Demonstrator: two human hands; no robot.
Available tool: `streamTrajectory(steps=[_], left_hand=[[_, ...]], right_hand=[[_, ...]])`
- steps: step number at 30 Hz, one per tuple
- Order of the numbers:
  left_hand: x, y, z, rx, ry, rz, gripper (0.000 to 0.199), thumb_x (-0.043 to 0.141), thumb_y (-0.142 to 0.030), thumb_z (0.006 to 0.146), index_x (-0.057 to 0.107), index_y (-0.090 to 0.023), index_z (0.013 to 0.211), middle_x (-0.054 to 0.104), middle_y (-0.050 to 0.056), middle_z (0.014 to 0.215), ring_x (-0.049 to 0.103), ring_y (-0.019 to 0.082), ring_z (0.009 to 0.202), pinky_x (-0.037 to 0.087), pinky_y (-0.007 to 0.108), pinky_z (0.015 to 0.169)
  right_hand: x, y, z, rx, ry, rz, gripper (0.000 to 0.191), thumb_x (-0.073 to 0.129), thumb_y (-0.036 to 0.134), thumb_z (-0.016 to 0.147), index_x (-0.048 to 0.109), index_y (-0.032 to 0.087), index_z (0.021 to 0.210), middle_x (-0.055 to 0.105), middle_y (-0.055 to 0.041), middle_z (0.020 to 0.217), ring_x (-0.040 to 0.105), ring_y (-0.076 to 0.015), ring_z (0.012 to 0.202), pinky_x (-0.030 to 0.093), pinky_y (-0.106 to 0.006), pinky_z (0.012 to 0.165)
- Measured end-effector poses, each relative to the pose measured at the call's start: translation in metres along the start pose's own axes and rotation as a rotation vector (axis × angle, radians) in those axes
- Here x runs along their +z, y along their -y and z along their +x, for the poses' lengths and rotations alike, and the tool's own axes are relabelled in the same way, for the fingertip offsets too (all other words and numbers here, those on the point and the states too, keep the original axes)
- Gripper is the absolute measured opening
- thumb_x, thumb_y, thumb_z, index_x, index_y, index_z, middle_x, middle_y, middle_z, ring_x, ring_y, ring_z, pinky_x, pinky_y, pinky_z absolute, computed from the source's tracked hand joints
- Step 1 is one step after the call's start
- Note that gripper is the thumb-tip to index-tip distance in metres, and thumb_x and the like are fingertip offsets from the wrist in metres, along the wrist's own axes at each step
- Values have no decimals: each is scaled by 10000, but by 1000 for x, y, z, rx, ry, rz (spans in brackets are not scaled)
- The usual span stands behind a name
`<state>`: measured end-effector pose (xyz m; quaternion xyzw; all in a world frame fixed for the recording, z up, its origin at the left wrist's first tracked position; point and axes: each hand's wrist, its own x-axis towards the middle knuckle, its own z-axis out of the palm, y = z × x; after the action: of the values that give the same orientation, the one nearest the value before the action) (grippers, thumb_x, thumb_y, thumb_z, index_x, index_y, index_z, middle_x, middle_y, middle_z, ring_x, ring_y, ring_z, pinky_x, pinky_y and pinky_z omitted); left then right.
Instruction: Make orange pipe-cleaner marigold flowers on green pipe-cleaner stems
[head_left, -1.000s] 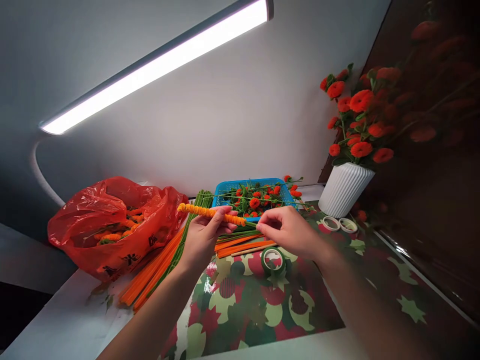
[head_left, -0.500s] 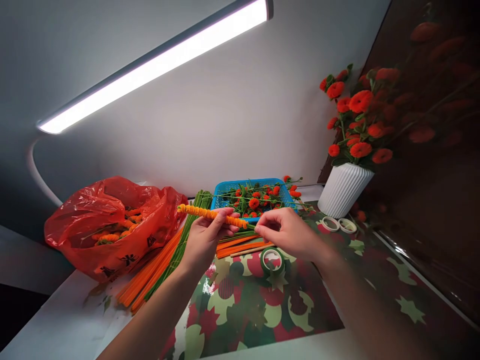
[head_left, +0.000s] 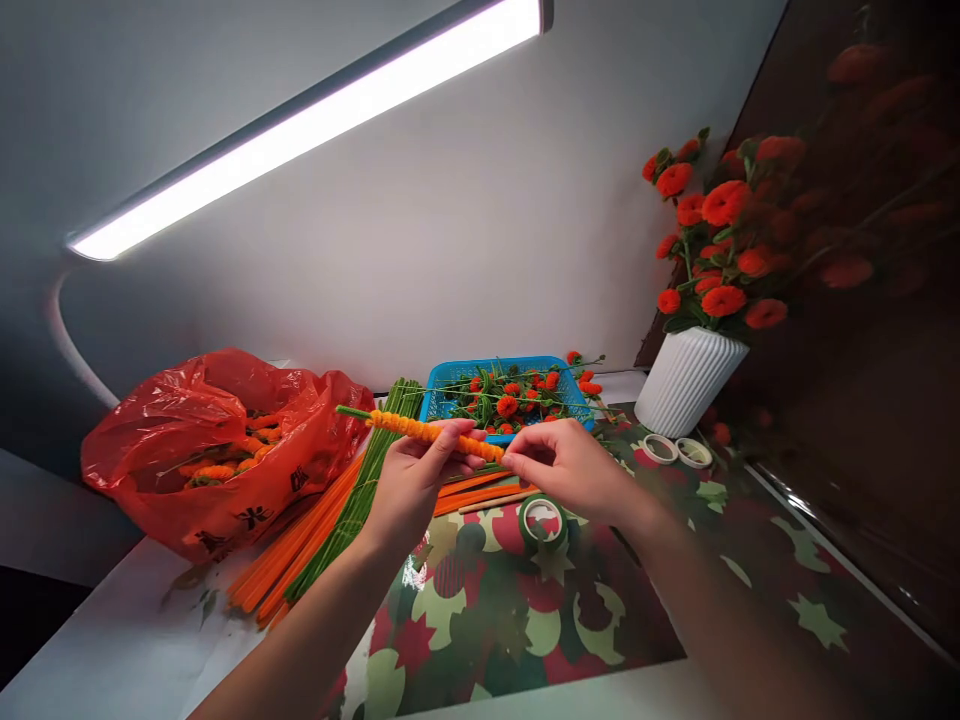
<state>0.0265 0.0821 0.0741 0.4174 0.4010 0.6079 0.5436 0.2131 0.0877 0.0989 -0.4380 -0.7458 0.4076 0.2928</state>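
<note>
An orange fuzzy coil (head_left: 409,426) is wound around a green stem and held nearly level above the table. The green stem (head_left: 352,411) pokes out of its left end. My left hand (head_left: 420,470) is closed around the coil's middle, thumb on top. With thumb and forefinger, my right hand (head_left: 566,462) pinches the coil's right end. Just beyond both hands stands a blue basket (head_left: 433,400) with small red flowers (head_left: 508,406) on green stems. A roll of green tape (head_left: 543,520) lies below my right hand.
At the left, a red plastic bag (head_left: 161,440) holds more orange coils. Orange sticks (head_left: 300,540) and green sticks (head_left: 358,510) lie beside it. A white vase (head_left: 688,380) of red flowers and two tape rolls (head_left: 676,450) are at the right. A lamp (head_left: 322,120) hangs overhead.
Green stem now sticks out of the coil's left end, and the stretch that showed at its right end is gone from sight. My right fingers have moved slightly left, up to the coil.
</note>
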Motion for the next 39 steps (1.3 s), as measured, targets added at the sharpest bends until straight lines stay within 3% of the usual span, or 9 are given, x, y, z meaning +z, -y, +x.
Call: streamTrajectory(steps=[5, 14, 22, 30, 39], left_hand=[[-8, -7, 6, 38, -91, -43, 371, 831, -405, 631, 729, -112, 834, 745, 60, 751, 650, 94, 547, 525, 167, 536], [-7, -3, 6, 15, -48, -49, 380, 819, -429, 641, 723, -115, 831, 739, 60, 749, 644, 95, 544, 533, 182, 547], [5, 14, -6, -69, 30, 13, 404, 769, -468, 689, 720, -110, 871, 743, 86, 812, 669, 130, 566, 565, 238, 584], [-3, 0, 0, 36, -91, -34, 378, 811, -425, 650, 707, -110, 831, 728, 49, 744, 642, 97, 533, 546, 198, 550], [1, 12, 1, -44, -48, 2, 415, 778, -462, 670, 700, -97, 852, 743, 92, 807, 668, 127, 558, 551, 235, 571]], right_hand=[[-5, -1, 0, -15, -28, -57, 245, 516, 324, 853, 606, 162, 693, 493, 23, 613, 371, -86, 529, 271, -225, 479], [-3, 1, 0, -13, 3, -24, 240, 515, 297, 847, 588, 161, 663, 475, 28, 598, 382, -87, 529, 273, -225, 488], [-4, 2, -1, 3, 49, 29, 248, 515, 309, 853, 606, 155, 681, 460, 31, 595, 366, -86, 528, 261, -224, 475], [-9, 2, -3, 17, 81, -13, 249, 529, 341, 849, 611, 164, 695, 475, 29, 587, 390, -92, 520, 278, -227, 466], [-7, 2, -2, 49, 127, 11, 245, 520, 305, 842, 559, 166, 644, 447, 37, 544, 363, -76, 473, 238, -221, 441]])
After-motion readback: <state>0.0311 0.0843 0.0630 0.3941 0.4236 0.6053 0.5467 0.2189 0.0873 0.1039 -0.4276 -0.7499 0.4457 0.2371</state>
